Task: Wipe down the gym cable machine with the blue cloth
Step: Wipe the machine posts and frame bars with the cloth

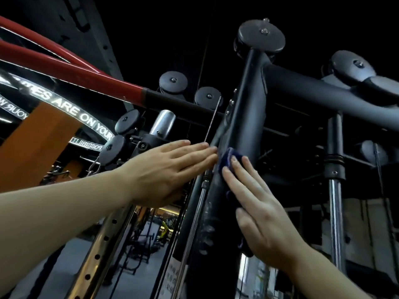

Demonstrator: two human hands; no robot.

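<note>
**Position of parts.** The blue cloth [228, 157] lies flat against the front face of the cable machine's upright post [239, 117]. The right hand [265, 212] presses it there with straight fingers laid side by side. Nothing is curled round the cloth, which is held by pressure alone. Most of the cloth is covered. A fold shows past the fingertips, at 11 o'clock from the middle of the hand. A dark blue edge below the palm is probably the cloth's other end, though the light is too poor to be certain.

**Governing relation.** The long axis of the post runs from 7 o'clock to 1 o'clock across the view and ends at the top pulley [261, 36]. The right hand lies along that axis with its fingers pointing to 11 o'clock. The unwiped length toward the pulley therefore lies at 1 o'clock from the cloth, and the next stroke should follow that line.

**Supporting hand.** The left hand [168, 169] is flat and holds nothing. It sits at 9 o'clock from the cloth, with its fingertips at the left edge of the post, just beside the thin cable [212, 119]. The right hand is the nearer to the cloth and does the wiping.
</note>
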